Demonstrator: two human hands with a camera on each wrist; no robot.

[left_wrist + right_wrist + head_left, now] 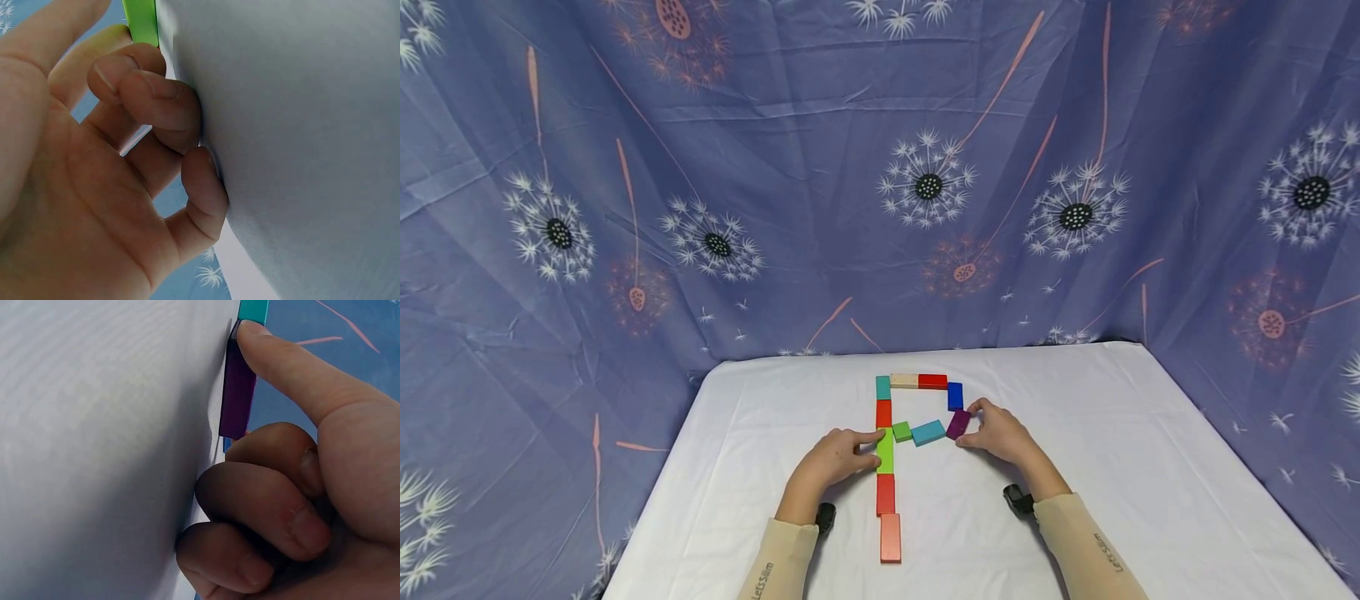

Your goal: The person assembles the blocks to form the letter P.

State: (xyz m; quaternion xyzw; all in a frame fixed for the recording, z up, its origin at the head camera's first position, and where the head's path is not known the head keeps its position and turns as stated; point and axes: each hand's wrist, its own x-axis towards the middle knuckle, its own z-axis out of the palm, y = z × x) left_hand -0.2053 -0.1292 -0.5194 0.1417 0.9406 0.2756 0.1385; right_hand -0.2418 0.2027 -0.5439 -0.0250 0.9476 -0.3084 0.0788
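My left hand [832,458] touches the left side of a long light-green block [886,452] with thumb and index fingertips; the left wrist view catches only the block's end [144,24], with the other fingers bent by the white cloth. My right hand [1002,433] pinches a purple block [958,424] between thumb and index finger. In the right wrist view the thumb presses one end of that block [239,394], and the remaining fingers are curled. A light-blue block [928,432] lies just left of the purple one, followed by a small green block [902,432].
Blocks lie flat in a P-shaped outline on the white-covered table [760,417]. Its stem includes teal [883,387], red [883,413], another red [886,494] and salmon [891,538] blocks. Cream [904,381], red [932,382] and blue [955,396] blocks curve right. A patterned curtain [820,208] surrounds it.
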